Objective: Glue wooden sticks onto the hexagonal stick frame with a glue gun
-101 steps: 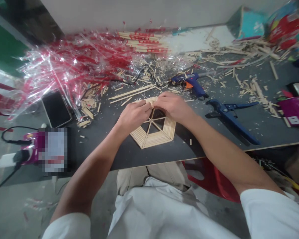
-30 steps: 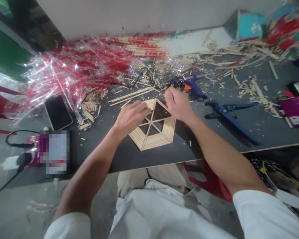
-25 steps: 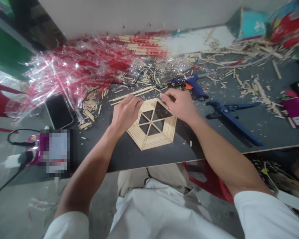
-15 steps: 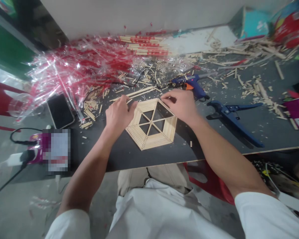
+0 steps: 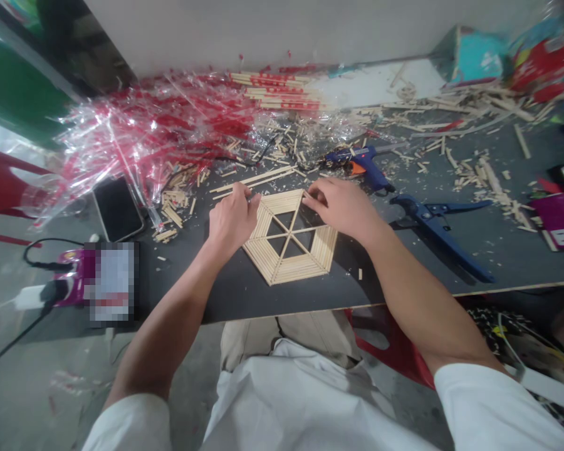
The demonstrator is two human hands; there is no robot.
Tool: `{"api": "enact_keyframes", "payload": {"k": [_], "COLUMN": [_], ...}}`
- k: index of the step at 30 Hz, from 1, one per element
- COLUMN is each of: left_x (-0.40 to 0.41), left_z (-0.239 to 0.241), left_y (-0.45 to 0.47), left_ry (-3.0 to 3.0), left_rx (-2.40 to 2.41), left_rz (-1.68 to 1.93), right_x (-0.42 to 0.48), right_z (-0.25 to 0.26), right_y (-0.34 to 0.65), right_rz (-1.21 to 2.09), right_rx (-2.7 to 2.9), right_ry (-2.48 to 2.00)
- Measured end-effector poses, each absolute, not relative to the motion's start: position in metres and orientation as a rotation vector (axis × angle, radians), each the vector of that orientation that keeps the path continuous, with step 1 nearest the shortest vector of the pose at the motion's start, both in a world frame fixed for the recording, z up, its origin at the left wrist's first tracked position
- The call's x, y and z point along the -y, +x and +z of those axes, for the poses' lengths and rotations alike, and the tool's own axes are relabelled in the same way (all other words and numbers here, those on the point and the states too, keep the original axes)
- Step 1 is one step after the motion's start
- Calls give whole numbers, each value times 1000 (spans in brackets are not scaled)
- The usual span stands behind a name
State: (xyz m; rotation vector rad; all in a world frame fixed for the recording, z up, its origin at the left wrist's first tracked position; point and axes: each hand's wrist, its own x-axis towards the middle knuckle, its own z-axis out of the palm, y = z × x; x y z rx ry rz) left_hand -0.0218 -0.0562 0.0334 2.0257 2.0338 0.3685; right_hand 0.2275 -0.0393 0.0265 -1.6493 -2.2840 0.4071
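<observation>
A six-sided frame of thin wooden sticks [image 5: 298, 268] lies flat on the dark table, with spokes crossing at its middle. Rows of sticks fill most of its sectors, while the upper-right one shows bare table between its spokes. My left hand [image 5: 232, 216] is at the upper-left corner, fingers curled and thumb close to the frame's edge; what they pinch is hidden. At the top right corner, my right hand [image 5: 341, 203] has its thumb and fingertips pinched together, and anything between them is too small to make out. Loose long sticks [image 5: 263, 177] lie just behind the left hand.
Behind the right hand lies a blue glue gun [image 5: 364, 164], with a blue cutter [image 5: 444, 235] to the right. A phone [image 5: 117, 208] rests at left near red-and-clear plastic wrappers [image 5: 169, 125]. Stick offcuts [image 5: 479, 172] litter the table's back and right side.
The view has shifted slightly. My left hand has moved a little right, and my right hand slightly down at the corner. The frame stays flat on the table.
</observation>
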Motion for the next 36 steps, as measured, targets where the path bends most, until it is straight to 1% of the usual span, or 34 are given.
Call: {"api": "enact_keyframes", "payload": {"k": [4,10,14,16,20,24,27,30,33,36], "left_x": [56,58,57,56,59,62,62,64,67,70], "left_z": [31,29,29,32,43,46,42,39,40,40], "left_y": [-22,-20,-20,-23,-30,-31,-28,-25,-20,-13], "left_ry": [2045,2111,2053,1964,1630,1383,1259,1221,1247,1342], "left_rx": [-1983,-1813,-1764,-1645,-1250,-996,-919,-930,-959,-998], "left_rz": [457,669,799,767,542,501,566,659,820,1000], "right_x": [40,45,50,51,51,51,52,58,71,87], "right_z": [31,28,29,31,33,35,38,44,55,65], "right_y": [233,226,224,224,224,222,220,216,210,203], "right_rz": [527,295,226,217,249,306,291,167,42,39], "right_rx": [2345,2406,2341,2291,2196,2131,2095,2037,1976,1937], "right_ry": [-1568,-1602,-1512,-1407,-1180,-1157,-1198,-1271,-1348,-1340]}}
